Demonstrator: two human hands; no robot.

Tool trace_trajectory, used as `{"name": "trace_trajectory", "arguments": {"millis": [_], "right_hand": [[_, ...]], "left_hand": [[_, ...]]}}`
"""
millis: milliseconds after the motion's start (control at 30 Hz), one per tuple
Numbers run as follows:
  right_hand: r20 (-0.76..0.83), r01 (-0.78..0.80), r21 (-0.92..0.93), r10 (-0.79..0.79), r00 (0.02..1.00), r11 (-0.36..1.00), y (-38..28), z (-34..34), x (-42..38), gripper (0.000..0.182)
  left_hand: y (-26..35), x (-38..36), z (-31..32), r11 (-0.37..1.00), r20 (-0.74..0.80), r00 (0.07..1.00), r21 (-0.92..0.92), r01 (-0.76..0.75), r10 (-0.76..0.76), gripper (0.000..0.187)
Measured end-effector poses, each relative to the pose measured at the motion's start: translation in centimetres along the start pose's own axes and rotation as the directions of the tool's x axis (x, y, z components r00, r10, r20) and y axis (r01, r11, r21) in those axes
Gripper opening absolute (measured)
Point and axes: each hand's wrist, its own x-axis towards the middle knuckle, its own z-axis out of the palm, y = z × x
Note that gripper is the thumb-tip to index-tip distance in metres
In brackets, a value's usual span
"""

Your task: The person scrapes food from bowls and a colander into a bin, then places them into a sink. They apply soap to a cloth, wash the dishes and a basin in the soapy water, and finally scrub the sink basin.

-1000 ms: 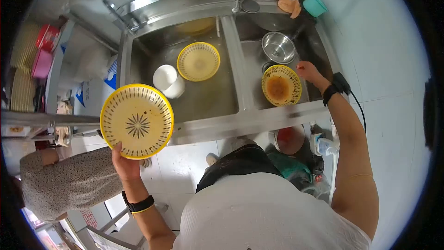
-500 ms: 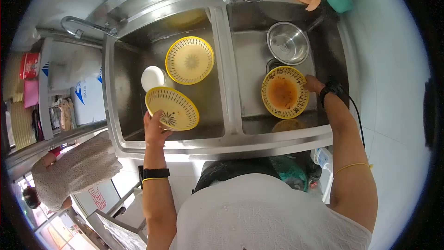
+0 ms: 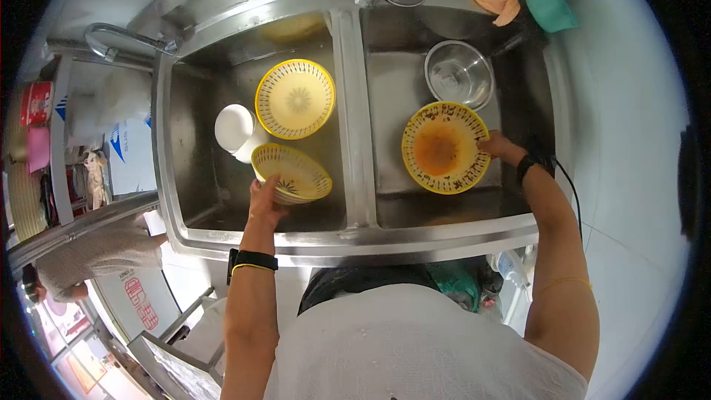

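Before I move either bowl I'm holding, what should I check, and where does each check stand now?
1. Left hand gripping the tilted bowl: ok, thumb inside the rim.
2. Right hand on the soiled bowl: ok, holding its right rim.
3. Soiled bowl emptied: not ok, orange-brown contents remain inside.
4. Tilted bowl clear of the white container: cannot tell, they look close.
5. Soiled bowl clear of the metal bowl: cannot tell, their edges meet in this view.
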Motion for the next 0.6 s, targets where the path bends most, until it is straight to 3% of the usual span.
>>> {"name": "trace_trajectory", "arguments": {"millis": [133,200,233,300,367,433,500,567,600], "right_hand": [[-0.006,0.127,0.091,-0.127,0.992,0.988,-5.4,-1.4,-6.4,0.021],[-0.063,0.133,0.146,-0.125,0.99,0.98,-8.6,-1.7,-10.1,0.021],[-0.08,0.148,0.131,-0.139,0.987,0.98,-10.0,-1.9,-11.8,0.021],[-0.12,0.22,0.139,-0.204,0.972,0.966,-12.5,-1.5,-15.7,0.019],[-0.144,0.289,0.169,-0.267,0.953,0.942,-15.3,0.1,-20.5,0.019],[-0.16,0.347,0.198,-0.32,0.934,0.917,-17.8,1.8,-23.9,0.019],[-0.124,0.352,0.329,-0.329,0.936,0.876,-19.6,4.3,-26.3,0.021],[-0.086,0.382,0.35,-0.376,0.922,0.856,-21.3,7.7,-27.5,0.021],[-0.045,0.411,0.402,-0.431,0.901,0.818,-18.9,7.4,-28.5,0.022]], "left_hand": [[1.9,-4.4,2.4,0.995,-0.139,0.99,0.097,-0.01,0.023,0.076],[1.9,-6.5,2.9,0.969,-0.135,0.963,-0.052,-0.24,0.231,0.066],[1.4,-6.6,2.6,0.964,-0.123,0.961,-0.069,-0.255,0.246,0.066],[0.5,-7.5,2.0,0.86,0.203,0.838,-0.042,-0.509,0.506,0.054],[-0.2,-11.8,3.0,0.903,0.303,0.86,-0.269,-0.335,0.41,0.044],[-0.8,-14.1,4.0,0.902,0.552,0.72,-0.341,-0.266,0.421,0.049],[-1.2,-15.8,3.8,0.92,0.701,0.613,-0.372,-0.121,0.364,0.059],[-0.6,-17.4,2.5,0.908,0.771,0.513,-0.417,-0.042,0.378,0.063],[-2.0,-19.7,4.4,0.892,0.776,0.478,-0.451,-0.036,0.411,0.065]]}}
